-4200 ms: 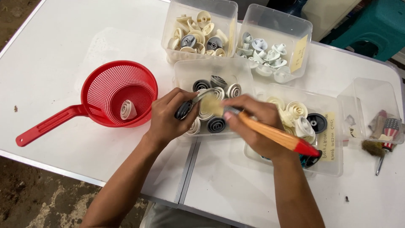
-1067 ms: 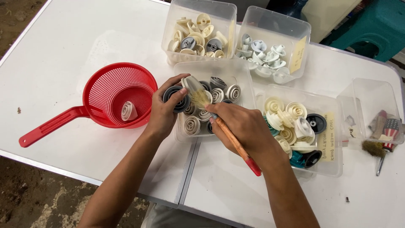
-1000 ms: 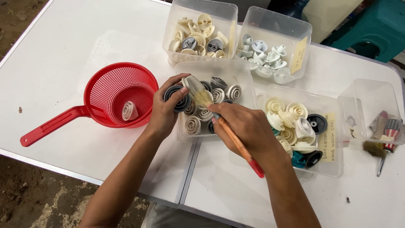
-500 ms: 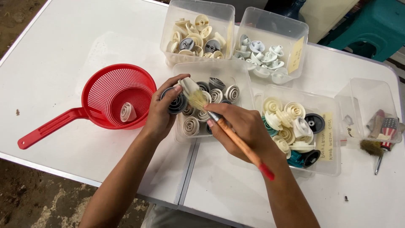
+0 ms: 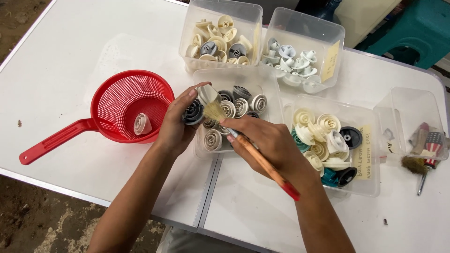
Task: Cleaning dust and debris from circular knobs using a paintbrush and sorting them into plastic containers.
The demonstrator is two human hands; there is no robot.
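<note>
My left hand (image 5: 176, 125) holds a dark grey round plastic knob (image 5: 193, 112) between thumb and fingers, just over the left edge of a clear tub (image 5: 206, 77) of grey and cream knobs. My right hand (image 5: 272, 145) grips a paintbrush (image 5: 248, 143) with an orange-red handle; its pale bristles touch the top of the held knob. A red plastic strainer (image 5: 112, 105) with a long handle sits left of my left hand, and one cream knob (image 5: 142, 124) lies in it.
Two clear tubs of knobs stand at the back: cream ones (image 5: 220, 37) and white ones (image 5: 295, 58). Another tub (image 5: 330, 140) of cream, teal and black knobs is to the right. A far-right tub (image 5: 424, 145) holds brushes. The white table's front edge (image 5: 93, 199) is near.
Over the last seconds my left hand lifted the dark knob from low over the tub to its left edge. The brush turned: its handle now points down-right, bristles on the knob.
</note>
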